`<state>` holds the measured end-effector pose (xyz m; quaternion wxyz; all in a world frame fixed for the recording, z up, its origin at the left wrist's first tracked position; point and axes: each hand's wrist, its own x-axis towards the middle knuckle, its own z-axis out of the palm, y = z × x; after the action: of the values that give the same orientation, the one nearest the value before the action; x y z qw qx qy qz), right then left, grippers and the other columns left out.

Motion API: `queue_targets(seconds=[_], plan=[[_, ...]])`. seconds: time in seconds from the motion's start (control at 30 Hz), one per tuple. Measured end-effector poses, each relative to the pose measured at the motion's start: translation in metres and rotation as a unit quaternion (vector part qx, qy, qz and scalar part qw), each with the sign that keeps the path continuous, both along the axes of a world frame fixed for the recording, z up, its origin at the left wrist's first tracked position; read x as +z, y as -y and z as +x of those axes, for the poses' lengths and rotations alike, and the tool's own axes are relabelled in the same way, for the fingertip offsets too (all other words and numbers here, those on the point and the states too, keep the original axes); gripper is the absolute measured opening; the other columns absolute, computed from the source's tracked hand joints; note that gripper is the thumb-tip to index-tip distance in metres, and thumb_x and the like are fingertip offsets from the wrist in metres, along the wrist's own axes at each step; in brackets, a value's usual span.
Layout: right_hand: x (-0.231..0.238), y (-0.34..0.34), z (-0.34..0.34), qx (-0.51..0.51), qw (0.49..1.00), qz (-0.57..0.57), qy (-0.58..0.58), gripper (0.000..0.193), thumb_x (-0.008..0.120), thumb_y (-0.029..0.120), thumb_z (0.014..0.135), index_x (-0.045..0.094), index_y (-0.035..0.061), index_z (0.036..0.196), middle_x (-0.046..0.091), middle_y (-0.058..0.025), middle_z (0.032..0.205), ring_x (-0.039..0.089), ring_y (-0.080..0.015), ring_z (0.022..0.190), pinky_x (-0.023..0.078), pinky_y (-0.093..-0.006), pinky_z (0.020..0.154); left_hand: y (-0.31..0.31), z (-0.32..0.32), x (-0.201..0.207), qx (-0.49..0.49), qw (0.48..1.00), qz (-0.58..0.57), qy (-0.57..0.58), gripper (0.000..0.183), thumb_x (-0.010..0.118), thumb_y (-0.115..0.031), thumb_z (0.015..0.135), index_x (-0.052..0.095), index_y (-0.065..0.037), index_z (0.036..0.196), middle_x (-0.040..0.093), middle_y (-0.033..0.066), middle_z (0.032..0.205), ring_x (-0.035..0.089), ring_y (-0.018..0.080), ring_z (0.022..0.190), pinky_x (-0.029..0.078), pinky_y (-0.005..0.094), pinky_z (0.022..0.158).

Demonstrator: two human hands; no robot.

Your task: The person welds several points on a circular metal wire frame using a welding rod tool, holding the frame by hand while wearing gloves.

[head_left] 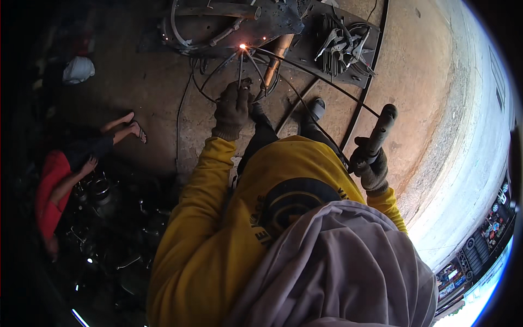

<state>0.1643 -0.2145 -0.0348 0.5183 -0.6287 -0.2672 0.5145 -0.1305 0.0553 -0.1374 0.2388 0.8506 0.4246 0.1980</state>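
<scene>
My gloved left hand (233,109) is closed around the lower end of a thin metal rod (241,71). Several such rods fan out from a small glowing orange spot at the edge of a dark metal workbench (283,23). In my gloved right hand (370,166) is the thick grey handle of a welding electrode holder (381,131), fingers wrapped round it. A long thin welding electrode (321,79) runs from its tip up left to the glowing spot. Just right of the rods, a rusty orange pipe (277,62) slants down from the bench.
Clamps (348,46) lie heaped on the bench's right part. Dark cables (180,120) trail over the concrete floor. At left, a person in red (54,180) is beside a dark clutter of metal parts. A white bag (79,70) lies beyond. My sandalled foot (317,109) stands below the bench.
</scene>
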Motion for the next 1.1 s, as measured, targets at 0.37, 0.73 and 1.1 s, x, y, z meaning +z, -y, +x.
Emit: queue_targets(seconds=[0.37,0.73,1.1], plan=[[0.004,-0.005,-0.002,0.006,0.999,0.011,-0.038,0.059,0.074,0.025,0.084,0.051,-0.0065,0.129,0.064,-0.0049,0.082,0.061,-0.0131,0.068,0.051,-0.0258,0.064,-0.001,0.005,0.008,-0.011,0.991,0.134,-0.024,0.026,0.068,-0.007,0.084,0.064,-0.003,0.109,0.065,0.0136,0.098,0.066,0.0285,0.076,0.055,0.0362,0.062],[0.007,-0.008,-0.003,0.010,0.998,0.008,-0.057,0.055,0.070,0.020,0.087,0.049,-0.0073,0.129,0.062,-0.0042,0.080,0.059,-0.0115,0.067,0.050,-0.0259,0.061,-0.002,-0.004,-0.022,0.079,0.986,-0.015,0.149,0.023,0.057,-0.019,0.098,0.064,-0.005,0.114,0.068,0.0091,0.087,0.065,0.0202,0.072,0.052,0.0351,0.062],[-0.003,0.004,0.002,-0.022,1.000,-0.001,-0.019,0.062,0.074,0.033,0.084,0.056,-0.0048,0.130,0.063,0.0007,0.086,0.057,-0.0081,0.069,0.046,-0.0227,0.063,0.003,-0.004,-0.013,-0.015,0.998,0.063,0.008,0.024,0.057,-0.017,0.096,0.063,-0.006,0.117,0.065,0.0079,0.100,0.062,0.0179,0.076,0.050,0.0312,0.059]])
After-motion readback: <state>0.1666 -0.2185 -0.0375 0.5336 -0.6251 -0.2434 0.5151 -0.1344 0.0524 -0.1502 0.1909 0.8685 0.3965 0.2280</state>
